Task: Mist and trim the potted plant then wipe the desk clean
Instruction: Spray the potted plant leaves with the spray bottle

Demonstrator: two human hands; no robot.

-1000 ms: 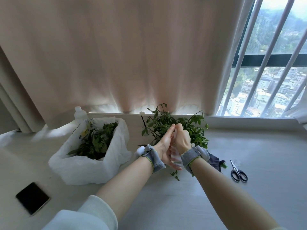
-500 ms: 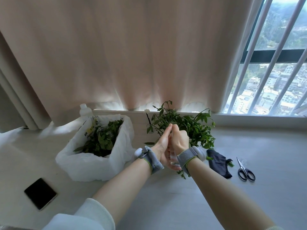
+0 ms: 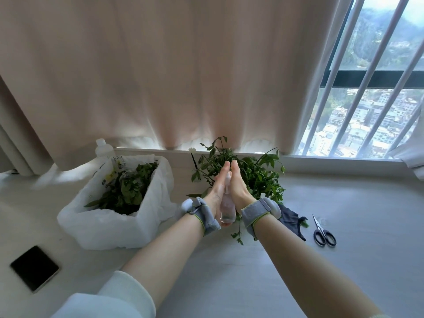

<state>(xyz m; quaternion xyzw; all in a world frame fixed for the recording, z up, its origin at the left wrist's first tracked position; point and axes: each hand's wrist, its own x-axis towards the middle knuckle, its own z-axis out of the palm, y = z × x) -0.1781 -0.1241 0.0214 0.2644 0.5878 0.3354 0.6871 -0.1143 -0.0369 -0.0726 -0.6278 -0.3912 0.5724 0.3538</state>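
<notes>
Your right grip (image 3: 238, 189) has uncurled; it and the left grip (image 3: 216, 193) press flat-fingered against the spray bottle (image 3: 227, 208), upright between them, potted plant (image 3: 261, 177) just beyond.

one leafy green potted plant (image 3: 261, 177). in front of it: one clear plastic spray bottle (image 3: 227, 207). left: one white plastic bag (image 3: 110, 226). right: one dark cloth (image 3: 290, 218), one pair of black-handled steel scissors (image 3: 322, 232).
</notes>
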